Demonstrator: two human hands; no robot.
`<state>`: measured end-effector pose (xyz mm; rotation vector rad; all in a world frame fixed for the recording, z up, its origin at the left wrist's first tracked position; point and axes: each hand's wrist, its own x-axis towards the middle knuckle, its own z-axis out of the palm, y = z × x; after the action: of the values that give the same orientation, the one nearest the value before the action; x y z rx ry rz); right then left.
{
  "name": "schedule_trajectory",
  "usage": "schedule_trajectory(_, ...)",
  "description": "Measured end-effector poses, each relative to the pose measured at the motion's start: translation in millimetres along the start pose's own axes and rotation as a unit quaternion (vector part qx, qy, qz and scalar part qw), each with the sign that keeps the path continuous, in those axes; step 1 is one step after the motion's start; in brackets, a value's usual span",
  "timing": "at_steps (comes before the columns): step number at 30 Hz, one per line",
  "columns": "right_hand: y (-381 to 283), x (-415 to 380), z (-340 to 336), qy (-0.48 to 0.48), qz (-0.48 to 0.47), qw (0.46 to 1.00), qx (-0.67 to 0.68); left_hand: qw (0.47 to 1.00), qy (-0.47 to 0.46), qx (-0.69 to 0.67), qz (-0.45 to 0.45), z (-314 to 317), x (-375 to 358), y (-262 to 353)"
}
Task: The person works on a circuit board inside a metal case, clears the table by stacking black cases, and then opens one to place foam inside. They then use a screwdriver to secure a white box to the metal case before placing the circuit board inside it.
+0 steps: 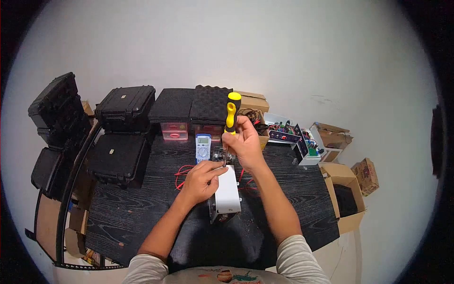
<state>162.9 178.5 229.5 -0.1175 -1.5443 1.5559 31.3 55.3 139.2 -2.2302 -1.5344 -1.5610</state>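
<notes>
A white case (228, 189) with a dark underside stands on the black table in front of me. My right hand (246, 146) is closed around a yellow-and-black screwdriver (233, 109), held upright with its shaft pointing down to the far end of the case. My left hand (201, 181) rests against the left side of the case, its fingertips drawn together beside the screwdriver's tip. Anything small between those fingertips is hidden. Behind the case stands a blue-and-white multimeter (203, 147), and its red test leads (181, 176) lie beside my left hand.
Black hard cases (120, 156) are stacked on the left. Black foam (211, 104) lies over small red-fronted drawers (174, 131) at the back. White units with exposed circuit boards (309, 146) sit at the back right. An open cardboard box (343, 189) stands beyond the table's right edge.
</notes>
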Motion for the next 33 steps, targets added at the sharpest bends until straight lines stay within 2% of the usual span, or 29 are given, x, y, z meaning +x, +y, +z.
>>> schedule_trajectory(5,-8.0,2.8,-7.9,-0.034,0.11,0.989,0.094,1.0,0.0,0.006,0.003,2.0,-0.5,-1.9)
schedule_trajectory(9,-7.0,6.5,-9.7,-0.043,0.111,0.979,0.168,1.0,-0.002,0.005,0.001,1.0,-0.5,-2.6)
schedule_trajectory(15,10.9,1.4,-14.6,-0.024,0.026,0.999,-0.003,1.0,0.002,0.007,0.007,0.5,0.3,-1.8)
schedule_trajectory(19,-5.2,2.3,-11.0,-0.036,0.12,0.983,0.136,1.0,0.002,0.012,0.008,1.4,0.2,-1.9)
schedule_trajectory(22,-6.5,4.1,-14.8,-0.057,0.129,0.971,0.196,1.0,-0.004,0.0,-0.002,1.1,-0.3,-1.5)
schedule_trajectory(26,-0.6,2.0,-13.0,-0.03,0.079,0.983,0.163,1.0,-0.024,-0.01,-0.018,-0.6,-0.5,-0.1)
schedule_trajectory(28,9.2,1.0,-13.8,-0.018,0.042,0.995,0.089,1.0,-0.025,-0.006,-0.015,-0.5,-0.4,0.0)
schedule_trajectory(32,2.5,-0.7,-12.2,-0.008,0.054,0.999,-0.004,1.0,-0.016,0.007,0.003,0.2,1.3,0.6)
schedule_trajectory(33,-0.6,-0.6,-10.3,-0.007,0.063,0.998,0.024,1.0,-0.015,0.01,0.006,0.2,1.6,1.0)
